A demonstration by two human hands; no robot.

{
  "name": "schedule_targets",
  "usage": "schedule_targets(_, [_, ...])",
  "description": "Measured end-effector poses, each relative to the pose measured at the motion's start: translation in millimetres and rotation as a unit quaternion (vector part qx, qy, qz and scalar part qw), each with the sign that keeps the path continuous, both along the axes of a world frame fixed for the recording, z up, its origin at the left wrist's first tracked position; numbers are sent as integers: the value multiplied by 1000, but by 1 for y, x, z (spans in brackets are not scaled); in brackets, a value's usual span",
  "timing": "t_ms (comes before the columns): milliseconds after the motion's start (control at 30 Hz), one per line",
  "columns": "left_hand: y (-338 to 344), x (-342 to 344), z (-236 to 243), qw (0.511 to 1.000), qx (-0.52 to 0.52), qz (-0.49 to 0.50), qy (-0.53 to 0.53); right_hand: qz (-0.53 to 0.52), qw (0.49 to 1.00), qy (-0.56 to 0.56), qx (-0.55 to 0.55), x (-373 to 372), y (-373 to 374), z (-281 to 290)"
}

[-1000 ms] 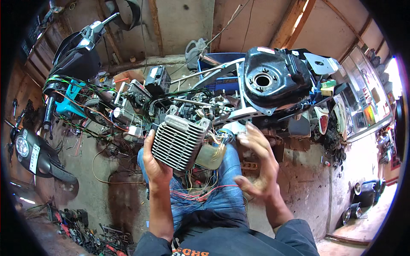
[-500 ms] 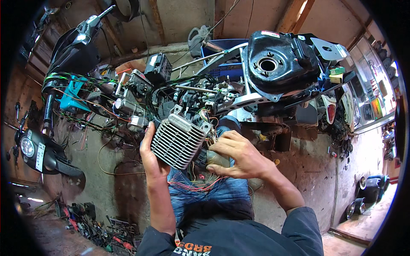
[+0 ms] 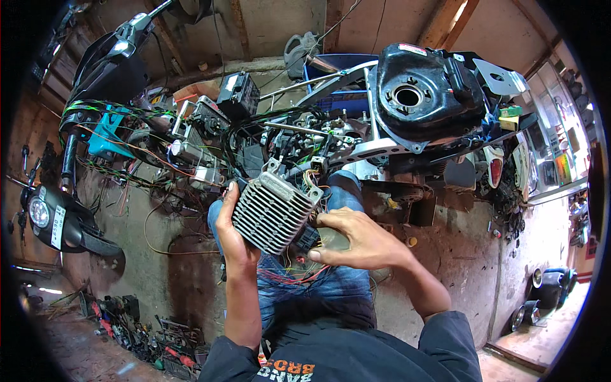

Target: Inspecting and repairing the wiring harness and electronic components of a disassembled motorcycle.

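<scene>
My left hand holds a grey finned metal box, like an electronic control unit with a heat sink, tilted above my lap. Its fingers wrap underneath, with the thumb along the left edge. At the box's right side, my right hand curls its fingers and thumb around a dull greyish piece, too unclear to name. The fingertips are beside a black connector on the box. Multicoloured wires run near the box's upper right corner. Red and pink wires lie across my jeans.
Ahead is a stripped scooter frame with a black fuel tank and a black battery. A teal bracket and loose wiring are at left. Another scooter stands far left. Tools and parts lie on the floor, lower left.
The view has shifted slightly, so the scooter frame sits a little further right. The finned box stays in my left hand. My right hand has lowered a little and stays beside the connector.
</scene>
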State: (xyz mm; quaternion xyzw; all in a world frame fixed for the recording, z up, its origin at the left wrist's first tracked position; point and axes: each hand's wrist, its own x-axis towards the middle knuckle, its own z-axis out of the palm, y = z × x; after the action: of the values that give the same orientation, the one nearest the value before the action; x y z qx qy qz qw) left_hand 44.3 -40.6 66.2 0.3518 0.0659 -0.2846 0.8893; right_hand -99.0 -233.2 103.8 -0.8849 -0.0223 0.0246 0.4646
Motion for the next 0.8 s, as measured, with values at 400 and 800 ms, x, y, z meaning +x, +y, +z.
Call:
schedule_targets(400, [-8,-4,-19,995,-80,-13,52,-115,949,83,281,-7,17,-17])
schedule_targets(800, [-2,-7,-25,992,-91,-83,36,-57,969,105,217,-8,-5,-7])
